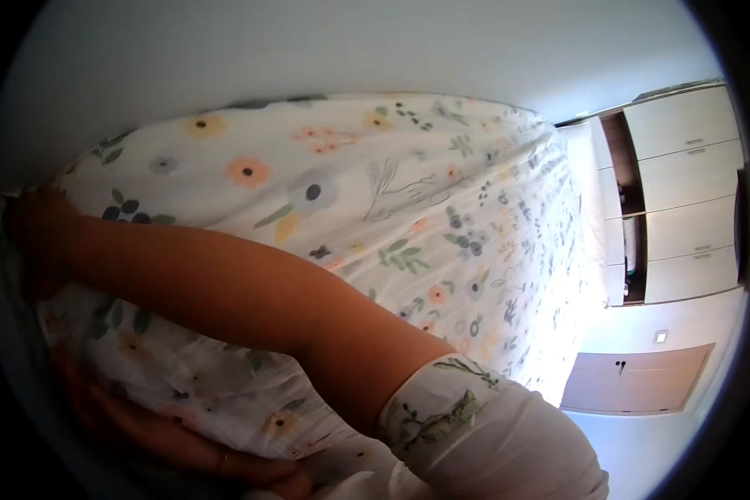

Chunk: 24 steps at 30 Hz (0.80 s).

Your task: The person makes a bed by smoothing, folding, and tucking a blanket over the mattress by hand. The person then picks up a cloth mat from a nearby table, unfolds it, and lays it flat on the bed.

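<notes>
A white bed sheet (408,196) printed with flowers, leaves and line-drawn rabbits is spread over a bed, with creases running along it. My right arm, in a short white sleeve, stretches across the sheet. At the dark left edge of the view, my right hand (46,237) is at the end of the sheet and touches it; its fingers are lost in shadow. Lower down, my left hand (79,387) is beside the sheet's near edge, with a thin bracelet (223,458) farther up that arm. Its fingers are too dark to make out.
The view is turned sideways. A plain pale wall (375,46) runs along the bed's far side. White cabinets (683,179) with open shelves stand beyond the bed's far end, near a wooden door (642,383) and a light switch (661,337).
</notes>
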{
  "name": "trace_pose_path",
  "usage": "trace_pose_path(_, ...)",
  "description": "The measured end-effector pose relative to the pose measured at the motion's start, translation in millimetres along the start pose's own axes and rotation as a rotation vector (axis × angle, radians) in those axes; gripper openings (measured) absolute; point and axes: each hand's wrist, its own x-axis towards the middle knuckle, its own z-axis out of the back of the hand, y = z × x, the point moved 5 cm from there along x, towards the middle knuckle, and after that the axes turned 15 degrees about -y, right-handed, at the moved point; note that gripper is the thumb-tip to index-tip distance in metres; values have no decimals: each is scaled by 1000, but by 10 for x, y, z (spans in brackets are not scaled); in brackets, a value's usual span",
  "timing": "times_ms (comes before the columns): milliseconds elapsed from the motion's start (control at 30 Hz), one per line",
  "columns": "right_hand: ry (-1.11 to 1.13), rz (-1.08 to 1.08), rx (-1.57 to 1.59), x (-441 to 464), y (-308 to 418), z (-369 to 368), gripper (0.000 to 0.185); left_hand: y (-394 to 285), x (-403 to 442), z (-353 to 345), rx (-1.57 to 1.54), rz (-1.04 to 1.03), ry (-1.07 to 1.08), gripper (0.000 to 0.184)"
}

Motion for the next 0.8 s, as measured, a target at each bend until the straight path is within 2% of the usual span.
trace_pose_path(167,115,-148,107,-463,-160,621,56,55,43,-52,48,-47,50,29)
trace_pose_path(233,-170,-45,-77,-1131,-420,1542,42,69,43,-62,58,-64,64,29)
trace_pose_path(267,-237,-117,-211,-1482,-743,1891,37,93,53,-55,64,-72,72,29)
trace_pose_path(300,-265,-276,-377,-1829,-1005,2305,37,135,70,-23,72,-78,79,29)
trace_pose_path(333,-341,-557,-497,-2217,-1265,2703,37,160,73,-29,73,-85,88,28)
trace_pose_path(400,-398,-836,-774,-3020,-1719,3323,40,253,103,-15,73,-101,110,28)
trace_pose_path(467,-444,-915,-840,-3476,-2027,3546,28,380,145,38,53,-107,131,28)
trace_pose_path(567,-415,-740,-954,-3456,-2311,3402,15,322,142,60,109,-173,165,30)
trace_pose_path(633,-505,-670,-997,-3394,-2311,3358,11,68,78,-12,246,-283,184,36)
trace_pose_path(733,-627,-661,-1064,-3429,-2256,3388,9,-34,-8,-73,367,-193,94,39)
trace_pose_path(800,-728,-623,-1056,-3391,-2213,3398,8,180,29,2,344,-222,128,38)
